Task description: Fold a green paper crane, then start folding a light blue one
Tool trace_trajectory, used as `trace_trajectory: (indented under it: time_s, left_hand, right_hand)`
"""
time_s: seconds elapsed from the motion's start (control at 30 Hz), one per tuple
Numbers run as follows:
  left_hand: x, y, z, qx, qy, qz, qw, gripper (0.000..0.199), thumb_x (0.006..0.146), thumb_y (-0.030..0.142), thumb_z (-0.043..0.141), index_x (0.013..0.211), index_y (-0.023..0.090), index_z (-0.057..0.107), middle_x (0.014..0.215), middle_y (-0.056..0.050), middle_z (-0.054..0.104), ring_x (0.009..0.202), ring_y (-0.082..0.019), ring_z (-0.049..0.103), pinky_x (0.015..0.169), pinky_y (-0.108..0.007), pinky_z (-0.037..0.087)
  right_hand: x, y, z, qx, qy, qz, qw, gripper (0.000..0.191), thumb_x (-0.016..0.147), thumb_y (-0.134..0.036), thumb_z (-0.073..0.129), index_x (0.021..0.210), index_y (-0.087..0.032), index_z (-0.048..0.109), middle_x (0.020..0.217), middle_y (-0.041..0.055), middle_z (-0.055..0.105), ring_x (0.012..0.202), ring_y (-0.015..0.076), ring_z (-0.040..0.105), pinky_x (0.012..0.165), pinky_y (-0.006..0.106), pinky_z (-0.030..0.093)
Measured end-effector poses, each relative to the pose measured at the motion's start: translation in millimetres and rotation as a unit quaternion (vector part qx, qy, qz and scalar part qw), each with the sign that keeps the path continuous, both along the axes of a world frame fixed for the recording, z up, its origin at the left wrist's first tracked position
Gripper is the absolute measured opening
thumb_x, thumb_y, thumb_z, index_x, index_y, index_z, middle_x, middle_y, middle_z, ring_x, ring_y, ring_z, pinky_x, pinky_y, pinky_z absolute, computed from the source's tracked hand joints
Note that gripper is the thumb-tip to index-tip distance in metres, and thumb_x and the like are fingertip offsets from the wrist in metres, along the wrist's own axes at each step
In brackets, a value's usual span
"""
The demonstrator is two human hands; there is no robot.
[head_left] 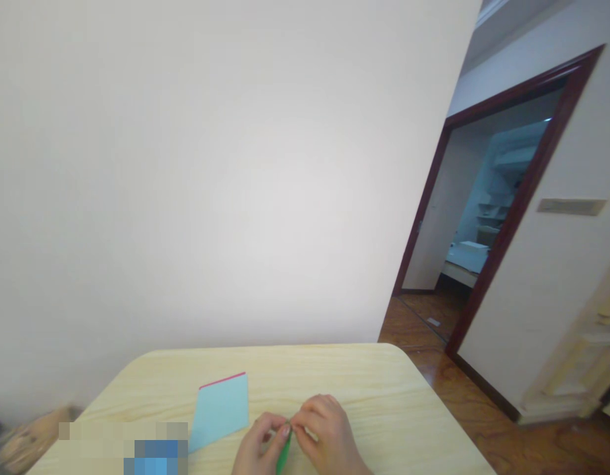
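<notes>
My left hand (258, 445) and my right hand (324, 435) meet at the bottom of the view, just above the light wood table (305, 369). Their fingertips pinch the top of a narrow green strip (283, 455), possibly folded paper, whose lower end runs out of the frame. A small pale piece shows under my right fingers, but it is too small to name. To the left of my left hand, a pale blue paper sheet (219, 410) with a pink far edge lies flat on the table, apart from my hand.
The table's far edge meets a plain white wall (210, 185). A pixelated patch (124, 448) hides the table's near left part, and a blurred object (28, 442) sits at far left. To the right, a wood floor (522, 435) leads to a dark red doorway (483, 198).
</notes>
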State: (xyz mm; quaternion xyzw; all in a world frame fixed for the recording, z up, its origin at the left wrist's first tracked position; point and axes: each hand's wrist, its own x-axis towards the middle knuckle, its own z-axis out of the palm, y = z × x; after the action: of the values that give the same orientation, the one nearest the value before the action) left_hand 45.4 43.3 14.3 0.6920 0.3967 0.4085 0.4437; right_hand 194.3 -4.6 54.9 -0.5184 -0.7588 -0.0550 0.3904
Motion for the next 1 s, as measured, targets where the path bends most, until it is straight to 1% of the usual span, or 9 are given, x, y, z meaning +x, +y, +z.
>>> trace_trajectory:
  time_s: [0.17,0.3,0.4,0.5,0.63,0.7,0.83,1.0]
  left_hand:
    - [1.0,-2.3,3.6,-0.012,-0.015,0.007,1.000,0.034,0.071,0.054,0.054,0.069,0.021,0.065,0.070,-0.001,0.068,0.073,-0.020,0.062,0.069,-0.028,0.048]
    - [0.6,-2.0,6.7,-0.011,-0.017,0.006,1.000,0.036,0.070,0.055,0.054,0.067,0.020,0.064,0.068,-0.001,0.066,0.071,-0.020,0.062,0.067,-0.027,0.049]
    - [0.0,-2.9,9.7,0.022,-0.005,0.016,1.000,0.033,0.072,0.052,0.054,0.067,0.021,0.064,0.066,-0.001,0.065,0.069,-0.019,0.061,0.066,-0.027,0.047]
    - [-0.8,-4.6,13.0,0.064,0.003,0.032,0.997,0.031,0.074,0.049,0.054,0.065,0.021,0.063,0.065,0.000,0.063,0.067,-0.018,0.059,0.064,-0.026,0.046]
    - [-2.4,-5.2,14.9,0.087,-0.004,0.040,0.995,0.030,0.075,0.049,0.053,0.064,0.022,0.062,0.065,-0.001,0.063,0.065,-0.018,0.058,0.064,-0.027,0.046]
    - [-3.1,-4.4,14.1,0.098,-0.008,0.041,0.994,0.028,0.076,0.046,0.053,0.065,0.022,0.062,0.065,-0.001,0.063,0.066,-0.019,0.058,0.065,-0.027,0.047]
    - [-4.2,-3.3,11.0,0.128,-0.008,0.039,0.991,0.022,0.076,0.040,0.055,0.066,0.022,0.061,0.067,-0.002,0.063,0.067,-0.019,0.058,0.066,-0.028,0.047]
    - [-4.2,-6.0,10.8,0.145,-0.016,0.045,0.988,0.019,0.076,0.037,0.055,0.067,0.022,0.061,0.069,-0.002,0.063,0.068,-0.020,0.058,0.066,-0.028,0.047]
  right_hand:
    - [2.3,-2.2,4.0,0.007,-0.009,0.024,1.000,0.009,0.080,-0.019,0.057,0.081,-0.025,0.064,0.074,-0.0003,0.062,0.071,0.0134,0.055,0.068,0.026,0.037]
    - [1.9,-3.3,7.5,0.022,-0.022,0.023,0.999,0.012,0.082,-0.019,0.056,0.085,-0.026,0.064,0.074,-0.0003,0.062,0.070,0.0132,0.054,0.067,0.026,0.037]
    - [0.0,-2.7,6.6,0.044,-0.022,0.019,0.999,0.011,0.081,-0.018,0.056,0.082,-0.025,0.063,0.071,-0.0001,0.062,0.068,0.0132,0.053,0.066,0.027,0.036]
    - [-2.6,-1.6,3.3,0.051,0.004,0.014,0.999,0.010,0.079,-0.016,0.057,0.075,-0.023,0.062,0.069,-0.0003,0.061,0.067,0.0130,0.054,0.066,0.027,0.037]
    - [-5.3,-0.9,0.0,0.035,0.059,-0.005,0.998,0.007,0.073,-0.015,0.060,0.075,-0.021,0.061,0.070,-0.0002,0.060,0.069,0.0136,0.055,0.068,0.027,0.038]
    - [-5.9,-0.9,-0.8,0.020,0.077,-0.009,0.997,0.006,0.071,-0.015,0.059,0.073,-0.021,0.061,0.067,-0.0008,0.059,0.067,0.0133,0.055,0.067,0.026,0.038]
    - [-7.5,-0.9,-1.2,-0.014,0.096,-0.014,0.995,0.008,0.068,-0.012,0.059,0.066,-0.020,0.059,0.062,-0.0019,0.057,0.064,0.0124,0.055,0.066,0.025,0.037]
    - [-10.3,-1.4,-0.2,-0.031,0.099,-0.012,0.995,0.009,0.068,-0.011,0.058,0.063,-0.019,0.058,0.061,-0.0016,0.057,0.064,0.0126,0.055,0.067,0.025,0.037]
